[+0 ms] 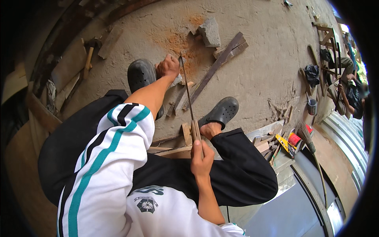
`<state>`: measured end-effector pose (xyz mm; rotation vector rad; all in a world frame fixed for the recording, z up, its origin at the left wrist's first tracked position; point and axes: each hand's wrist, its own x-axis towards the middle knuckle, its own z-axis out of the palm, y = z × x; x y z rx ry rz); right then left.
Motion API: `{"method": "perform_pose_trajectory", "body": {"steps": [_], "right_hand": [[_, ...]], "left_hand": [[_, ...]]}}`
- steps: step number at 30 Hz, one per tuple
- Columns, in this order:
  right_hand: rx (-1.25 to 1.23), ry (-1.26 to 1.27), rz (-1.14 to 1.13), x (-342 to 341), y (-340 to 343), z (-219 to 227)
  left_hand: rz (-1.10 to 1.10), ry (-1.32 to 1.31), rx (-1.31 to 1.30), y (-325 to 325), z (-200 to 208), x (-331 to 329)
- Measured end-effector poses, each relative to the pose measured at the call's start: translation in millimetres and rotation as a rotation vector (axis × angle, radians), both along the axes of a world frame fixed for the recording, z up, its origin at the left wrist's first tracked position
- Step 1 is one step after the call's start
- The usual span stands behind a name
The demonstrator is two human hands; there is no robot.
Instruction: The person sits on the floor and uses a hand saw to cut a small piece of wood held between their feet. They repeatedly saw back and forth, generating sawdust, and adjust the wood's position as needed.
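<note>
My right hand (202, 160) is wrapped round the wooden handle (196, 131) of a handsaw (187, 89), whose narrow blade appears almost edge-on and runs away from me. Close beside the blade's far end, my left hand (169, 66) is closed in a fist; whatever its fingers grip is hidden. A pale grey block (176, 81) shows just below that hand. My two dark clogs stand either side of the blade, the left clog (142, 74) next to my left hand and the right clog (223, 110) nearer the handle.
Past the blade lie orange powder (177, 41), a concrete chunk (210, 32) and a long wood strip (215, 71). A hammer (90, 57) rests at left. At right are a broom (306, 136), a red can (294, 139), wood scraps and another person (351, 94).
</note>
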<state>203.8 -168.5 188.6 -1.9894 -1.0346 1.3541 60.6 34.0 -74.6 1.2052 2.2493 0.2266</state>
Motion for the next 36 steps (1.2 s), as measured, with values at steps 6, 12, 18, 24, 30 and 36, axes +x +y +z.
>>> {"method": "perform_pose_trajectory", "body": {"steps": [6, 12, 18, 24, 30, 36], "right_hand": [[0.124, -0.171, 0.156, -18.7, 66.8, -66.2], [-0.004, -0.073, 0.076, -2.8, 5.8, -21.0], [0.053, -0.062, 0.058, -7.8, 51.6, -68.9], [0.022, -0.067, 0.085, 5.2, 14.4, -24.2], [0.076, -0.026, 0.132, 2.1, 53.7, -79.1], [0.137, -0.091, 0.1, -1.2, 16.8, -45.7]], "left_hand": [[0.001, -0.022, 0.008, -3.7, 0.9, 6.1], [-0.007, -0.006, 0.002, 4.8, -4.7, 2.9], [0.013, -0.003, 0.004, 4.5, -0.9, 6.8], [-0.025, -0.006, 0.05, 4.2, 1.9, 2.9], [-0.002, 0.015, 0.058, 2.8, -8.5, 4.2], [-0.025, 0.014, 0.07, 4.0, -8.9, 2.8]]}}
